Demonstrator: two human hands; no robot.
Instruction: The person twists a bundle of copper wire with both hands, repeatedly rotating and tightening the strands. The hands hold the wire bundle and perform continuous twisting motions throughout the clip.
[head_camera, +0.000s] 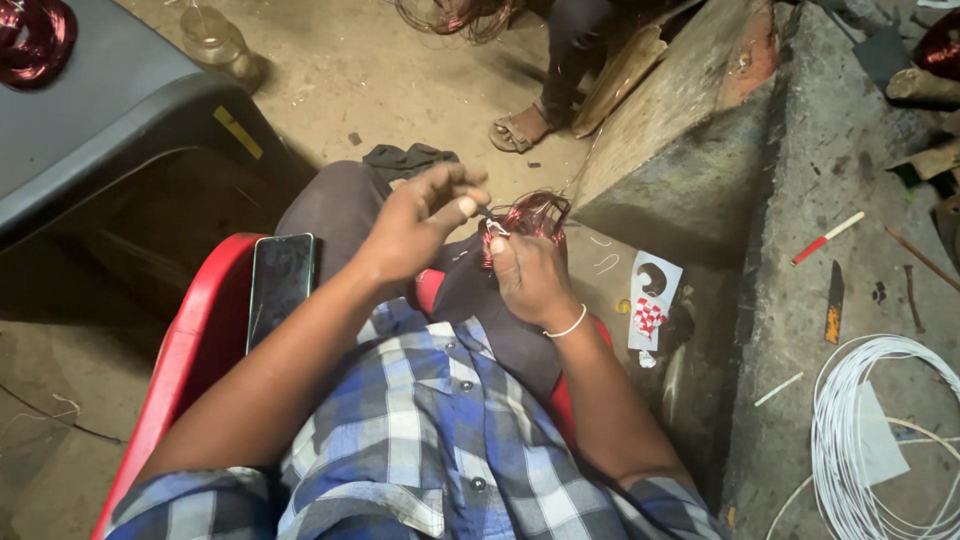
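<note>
Your right hand (528, 272) is clenched around a small coil (530, 214) of red enamelled wire, gripping it from below so the loops fan out above your knuckles and stay bunched. Your left hand (425, 215) sits just beside it, thumb and forefinger pinched on something thin at the coil's near edge; it looks like a strand or a bit of pale sleeve, but it is too small to tell which. Both hands hover over your lap, above your knee, which keeps the work close under your eyes.

A phone (280, 282) lies face up on the red chair (190, 350) to the left of your left forearm, within easy reach but clear of the wire. Right of your right wrist, down on the floor, lies a torn card pack (652, 295) with a red-and-white pattern. Further right, a concrete ledge (830, 170) carries a red-and-white stick (828, 237), a knife (834, 302) and, nearest you, a loose bundle of white wire (880, 440). Beyond your hands another person's sandalled foot (518, 130) rests on the dirt floor, with more tangled wire above it. Another red coil (35, 38) sits on the grey tabletop (110, 110) far to your left.
</note>
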